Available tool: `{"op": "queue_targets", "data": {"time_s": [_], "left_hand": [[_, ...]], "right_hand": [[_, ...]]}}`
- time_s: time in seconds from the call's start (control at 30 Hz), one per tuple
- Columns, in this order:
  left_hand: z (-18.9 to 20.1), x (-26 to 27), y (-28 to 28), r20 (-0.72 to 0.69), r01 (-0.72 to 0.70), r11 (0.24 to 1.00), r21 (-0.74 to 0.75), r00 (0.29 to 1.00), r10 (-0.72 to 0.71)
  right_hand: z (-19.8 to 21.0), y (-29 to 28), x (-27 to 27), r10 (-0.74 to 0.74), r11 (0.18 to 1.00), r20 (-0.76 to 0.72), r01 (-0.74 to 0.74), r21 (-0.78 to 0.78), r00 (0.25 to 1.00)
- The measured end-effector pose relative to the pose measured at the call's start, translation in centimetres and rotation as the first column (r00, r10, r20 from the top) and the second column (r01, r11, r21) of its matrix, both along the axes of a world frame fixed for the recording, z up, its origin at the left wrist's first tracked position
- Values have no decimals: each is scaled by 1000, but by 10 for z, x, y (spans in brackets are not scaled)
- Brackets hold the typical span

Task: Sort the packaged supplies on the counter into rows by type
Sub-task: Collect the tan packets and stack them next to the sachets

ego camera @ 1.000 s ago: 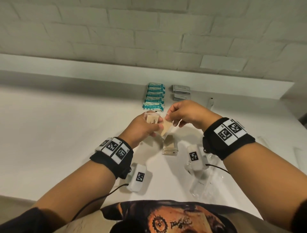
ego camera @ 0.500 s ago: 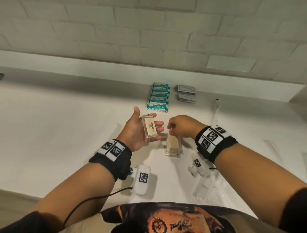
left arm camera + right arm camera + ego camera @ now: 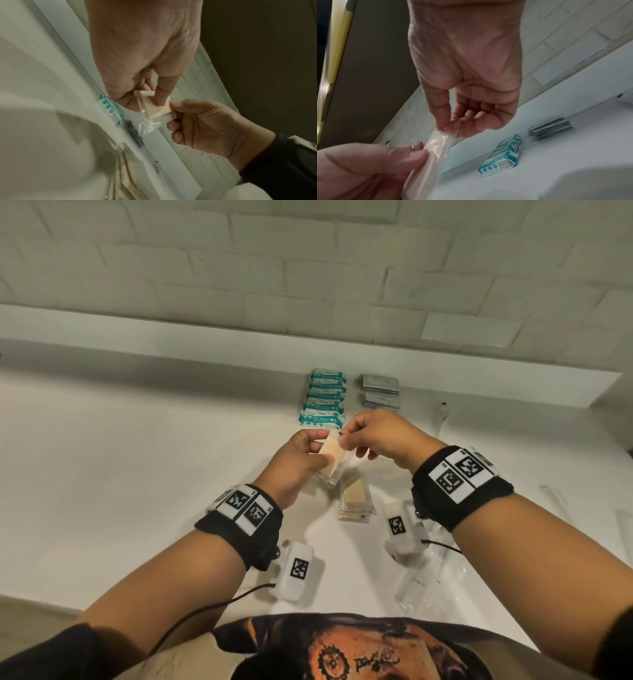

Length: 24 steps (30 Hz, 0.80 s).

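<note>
The left hand (image 3: 297,460) pinches a clear-wrapped beige packet (image 3: 331,456) above the desk (image 3: 102,474); the right hand (image 3: 380,436) has its fingers (image 3: 176,106) clamped on the loose film edge. It looks light, limp and slippery, so grip the padded middle.

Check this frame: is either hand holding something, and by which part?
Both hold one tan pad in a clear plastic wrapper. The left hand grips its lower part; the right hand pinches the wrapper's upper corner.
</note>
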State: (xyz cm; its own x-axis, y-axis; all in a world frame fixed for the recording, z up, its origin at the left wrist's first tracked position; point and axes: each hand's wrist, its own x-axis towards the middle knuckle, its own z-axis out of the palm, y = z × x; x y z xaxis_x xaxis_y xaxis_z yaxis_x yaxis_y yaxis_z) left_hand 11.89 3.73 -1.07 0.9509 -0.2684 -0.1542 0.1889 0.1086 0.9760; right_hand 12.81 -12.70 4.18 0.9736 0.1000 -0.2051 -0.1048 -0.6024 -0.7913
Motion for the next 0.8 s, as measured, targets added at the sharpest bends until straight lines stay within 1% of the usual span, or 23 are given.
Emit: {"op": "queue_targets", "data": {"time_s": [0.07, 0.1, 0.13, 0.2, 0.23, 0.27, 0.33, 0.4, 0.47, 0.53, 0.6, 0.7, 0.73, 0.77, 0.8], "left_hand": [[0, 0, -2, 4, 6, 1000, 6, 1000, -6], [1, 0, -3, 0, 4, 1000, 13, 1000, -4], [1, 0, -4, -8, -2, 1000, 28, 1000, 2], [2, 0, -5, -25, -14, 996, 87, 1000, 16], [2, 1, -5, -38, -23, 993, 118, 999, 28], [1, 1, -5, -55, -33, 989, 145, 998, 41], [-1, 1, -3, -84, -28, 977, 212, 995, 47], [-5, 2, -2, -152, 34, 957, 287, 988, 10], [-9, 1, -4, -234, 133, 926, 352, 971, -50], [-12, -3, -8, -309, 237, 886, 399, 944, -113], [-13, -6, -15, -358, 296, 856, 423, 923, -142], [-14, -5, -22, -367, 301, 831, 468, 922, -127], [-14, -4, -23, -367, 299, 825, 479, 922, -121], [-13, -4, -24, -370, 297, 822, 485, 922, -114], [-13, -3, -25, -374, 294, 821, 490, 921, -107]], "right_hand": [[2, -2, -2, 22, 1000, -5, -22, -16, 1000], [1, -4, -2, 11, 999, 19, -11, -46, 1000], [2, -6, -1, -10, 991, 73, 20, -129, 997], [4, -15, 2, -38, 920, 215, 118, -373, 976], [5, -20, 3, -37, 893, 244, 142, -427, 969], [8, -23, 3, -24, 886, 230, 128, -446, 973], [11, -25, 0, 41, 864, 152, 41, -501, 988], [8, -23, -2, 114, 818, 76, -50, -572, 991], [-2, -16, -3, 169, 767, 14, -122, -629, 986], [-16, -9, -4, 176, 760, -27, -154, -632, 984], [-26, -4, -5, 143, 772, -46, -141, -619, 989], [-29, -7, -7, -19, 794, -74, -31, -608, 997], [-30, -10, -10, -88, 817, -119, 3, -577, 989], [-32, -12, -14, -160, 862, -202, 37, -505, 966], [-35, -13, -18, -222, 909, -307, 83, -409, 925]]}}
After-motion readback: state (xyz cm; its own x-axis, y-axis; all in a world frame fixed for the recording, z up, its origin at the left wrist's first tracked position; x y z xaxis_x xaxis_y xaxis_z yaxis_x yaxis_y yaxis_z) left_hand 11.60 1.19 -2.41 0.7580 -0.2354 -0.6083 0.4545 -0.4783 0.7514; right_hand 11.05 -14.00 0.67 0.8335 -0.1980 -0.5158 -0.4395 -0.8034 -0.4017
